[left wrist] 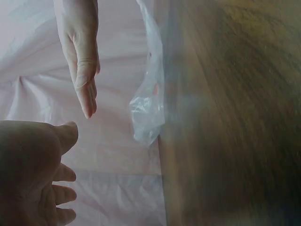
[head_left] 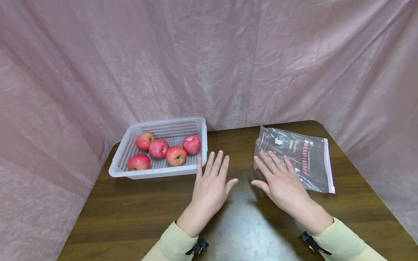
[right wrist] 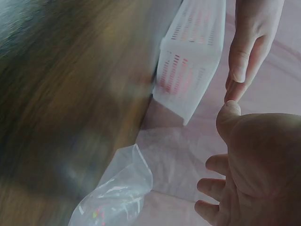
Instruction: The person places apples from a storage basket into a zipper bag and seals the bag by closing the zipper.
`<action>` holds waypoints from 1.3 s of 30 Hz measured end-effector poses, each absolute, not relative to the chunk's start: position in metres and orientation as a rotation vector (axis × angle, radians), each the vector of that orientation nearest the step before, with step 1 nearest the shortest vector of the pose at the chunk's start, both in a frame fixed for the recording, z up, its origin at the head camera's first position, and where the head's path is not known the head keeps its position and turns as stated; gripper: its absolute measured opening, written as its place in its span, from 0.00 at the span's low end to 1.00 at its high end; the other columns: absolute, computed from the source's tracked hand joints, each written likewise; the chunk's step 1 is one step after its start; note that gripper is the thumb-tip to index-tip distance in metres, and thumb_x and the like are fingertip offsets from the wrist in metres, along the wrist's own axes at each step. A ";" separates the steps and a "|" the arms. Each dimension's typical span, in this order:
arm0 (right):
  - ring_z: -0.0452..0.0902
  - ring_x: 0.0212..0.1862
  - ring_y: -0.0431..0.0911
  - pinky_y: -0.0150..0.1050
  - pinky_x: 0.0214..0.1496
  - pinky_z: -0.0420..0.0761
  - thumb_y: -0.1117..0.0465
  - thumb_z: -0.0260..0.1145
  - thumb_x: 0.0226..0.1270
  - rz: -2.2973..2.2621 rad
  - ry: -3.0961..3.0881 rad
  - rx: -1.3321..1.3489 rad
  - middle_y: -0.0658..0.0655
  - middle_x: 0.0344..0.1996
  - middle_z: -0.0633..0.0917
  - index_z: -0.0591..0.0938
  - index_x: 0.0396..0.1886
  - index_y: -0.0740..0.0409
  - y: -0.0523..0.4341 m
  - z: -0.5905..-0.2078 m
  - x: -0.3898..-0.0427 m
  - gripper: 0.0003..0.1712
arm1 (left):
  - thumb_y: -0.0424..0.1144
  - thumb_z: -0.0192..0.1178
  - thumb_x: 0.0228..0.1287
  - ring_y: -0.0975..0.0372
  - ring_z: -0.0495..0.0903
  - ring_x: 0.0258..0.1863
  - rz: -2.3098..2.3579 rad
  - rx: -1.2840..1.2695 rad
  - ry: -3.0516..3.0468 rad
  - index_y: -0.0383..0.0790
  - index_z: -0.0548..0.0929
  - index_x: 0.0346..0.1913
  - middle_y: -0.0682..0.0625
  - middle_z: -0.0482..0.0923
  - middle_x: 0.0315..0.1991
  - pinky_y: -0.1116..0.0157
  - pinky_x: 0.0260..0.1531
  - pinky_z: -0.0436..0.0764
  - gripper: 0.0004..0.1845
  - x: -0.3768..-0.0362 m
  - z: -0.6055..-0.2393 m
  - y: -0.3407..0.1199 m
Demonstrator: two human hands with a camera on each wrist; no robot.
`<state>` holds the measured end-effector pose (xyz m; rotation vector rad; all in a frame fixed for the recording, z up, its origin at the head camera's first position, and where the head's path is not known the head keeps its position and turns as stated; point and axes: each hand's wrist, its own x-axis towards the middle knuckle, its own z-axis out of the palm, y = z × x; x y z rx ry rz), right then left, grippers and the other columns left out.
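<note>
A white slotted basket [head_left: 202, 141] at the back left of the brown table [head_left: 156, 203] holds several red apples [head_left: 176, 155]. A clear zip bag [head_left: 310, 159] with pink print lies flat at the right. My left hand [head_left: 210, 181] hovers open over the table, fingers straight, just right of the basket's near corner. My right hand [head_left: 281, 179] is open too, its fingertips over the bag's left edge. Neither hand holds anything. The left wrist view shows the left palm [left wrist: 28, 174], the right hand [left wrist: 82, 56] and the bag [left wrist: 148, 113]. In the right wrist view appear the right palm [right wrist: 256, 160], the basket [right wrist: 193, 61] and the bag [right wrist: 117, 193].
A pink cloth backdrop [head_left: 209, 58] hangs behind and around the table. Bare table surface lies between and in front of the hands. The table's rounded far corners sit close behind the basket and bag.
</note>
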<state>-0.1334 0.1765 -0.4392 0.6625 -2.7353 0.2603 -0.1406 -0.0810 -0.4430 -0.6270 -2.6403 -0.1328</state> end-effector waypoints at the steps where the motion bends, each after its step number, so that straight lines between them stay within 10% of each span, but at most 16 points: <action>1: 0.61 0.84 0.65 0.69 0.84 0.52 0.40 0.68 0.79 0.257 -2.737 0.659 0.64 0.83 0.69 0.70 0.85 0.57 0.178 -0.440 -0.133 0.45 | 0.63 0.62 0.80 0.45 0.61 0.85 -0.125 -0.635 -2.640 0.41 0.73 0.82 0.42 0.66 0.84 0.34 0.82 0.52 0.40 -0.141 -0.443 -0.080; 39: 0.62 0.82 0.68 0.72 0.82 0.54 0.40 0.69 0.79 0.258 -2.804 0.437 0.68 0.82 0.69 0.72 0.83 0.60 0.252 -0.456 -0.125 0.44 | 0.67 0.55 0.83 0.49 0.58 0.86 -0.049 -0.830 -2.742 0.46 0.68 0.86 0.45 0.61 0.87 0.38 0.83 0.54 0.41 -0.154 -0.460 -0.017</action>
